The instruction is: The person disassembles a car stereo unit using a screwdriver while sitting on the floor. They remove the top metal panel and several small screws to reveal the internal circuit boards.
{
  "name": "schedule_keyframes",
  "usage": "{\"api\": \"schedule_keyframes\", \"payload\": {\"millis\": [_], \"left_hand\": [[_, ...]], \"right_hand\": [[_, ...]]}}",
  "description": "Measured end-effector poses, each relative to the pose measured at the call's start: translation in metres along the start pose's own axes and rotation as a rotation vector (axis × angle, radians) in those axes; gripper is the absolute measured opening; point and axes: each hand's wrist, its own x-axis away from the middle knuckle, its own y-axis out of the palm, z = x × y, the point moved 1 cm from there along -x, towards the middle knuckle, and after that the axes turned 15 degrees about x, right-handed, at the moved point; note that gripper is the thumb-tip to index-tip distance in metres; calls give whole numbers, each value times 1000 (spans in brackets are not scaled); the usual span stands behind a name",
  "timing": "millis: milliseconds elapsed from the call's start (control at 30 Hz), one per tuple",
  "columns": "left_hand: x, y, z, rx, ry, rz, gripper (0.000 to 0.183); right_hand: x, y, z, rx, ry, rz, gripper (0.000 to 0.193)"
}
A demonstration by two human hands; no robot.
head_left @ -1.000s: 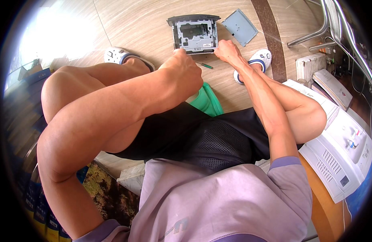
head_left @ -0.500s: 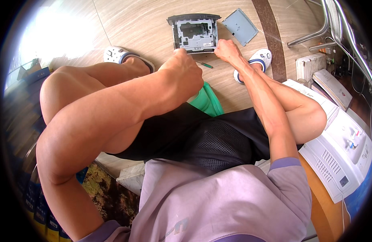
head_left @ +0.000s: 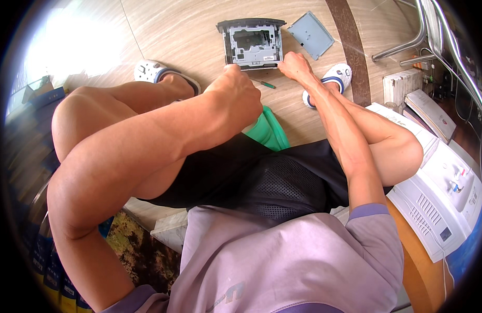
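In the head view, a boxy device (head_left: 253,44) lies on the floor (head_left: 178,31), close to the far edge of the surface in sight, its silver metal face up and its dark front turned away. The left hand (head_left: 236,94) is at the device's near left corner, fingers curled in; the right hand (head_left: 294,66) is at the near right corner, likewise curled (fingertips hidden on both, so I cannot tell what either grasps). A grey panel (head_left: 311,35) lies off the device's right edge, a green-handled tool (head_left: 268,85) below its near edge.
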Motion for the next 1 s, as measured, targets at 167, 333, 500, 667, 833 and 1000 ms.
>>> {"api": "schedule_keyframes", "payload": {"millis": [167,333,500,667,833,1000], "left_hand": [[3,0,0,-12,1,-31,6],[4,0,1,-1,-17,-35,6],[2,1,0,-6,-10,-8,6],[2,-2,1,1,-10,-52,6],[4,-2,0,-6,-7,-42,6],[3,-1,0,-7,-7,-31,6]], "right_hand": [[0,-1,-7,10,28,25,28],[7,-10,-15,86,-23,33,25],[11,-10,-14,192,-99,53,24],[6,-5,-8,189,-146,85,24],[8,-8,-9,91,-129,63,29],[12,-14,-11,91,-63,-26,35]]}}
